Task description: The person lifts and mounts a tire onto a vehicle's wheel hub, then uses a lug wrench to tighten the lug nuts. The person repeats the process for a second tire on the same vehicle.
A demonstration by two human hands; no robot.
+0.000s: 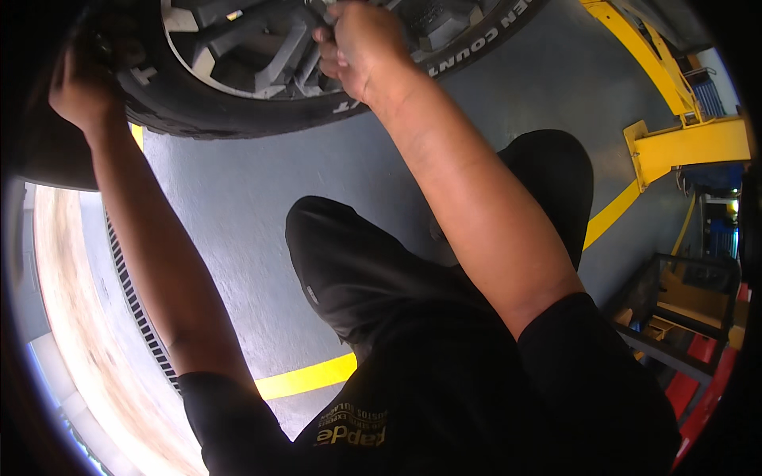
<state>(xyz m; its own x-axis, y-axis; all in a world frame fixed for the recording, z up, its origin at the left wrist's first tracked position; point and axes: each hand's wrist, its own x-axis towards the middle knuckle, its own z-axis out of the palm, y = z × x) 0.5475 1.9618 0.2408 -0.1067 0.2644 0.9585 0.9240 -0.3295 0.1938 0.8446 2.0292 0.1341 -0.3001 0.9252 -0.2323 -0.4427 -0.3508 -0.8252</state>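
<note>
A car wheel with a black tyre (238, 119) and a grey spoked rim (278, 67) fills the top of the head view, its upper part cut off by the frame. At the tyre's left side is my left hand (83, 91), its fingers lost in dark shadow against the rubber. My right hand (365, 47) is in front of the rim near its middle, with the fingers curled closed. Whatever those fingers hold is hidden by the hand and the picture's upper edge.
Yellow lift arms (690, 147) stand at the right, above a grey floor (238, 182) with yellow lines. A dark metal frame cart (675, 317) with red parts sits at the lower right. A slotted drain grate (135, 289) runs along the left. My bent knees are below the wheel.
</note>
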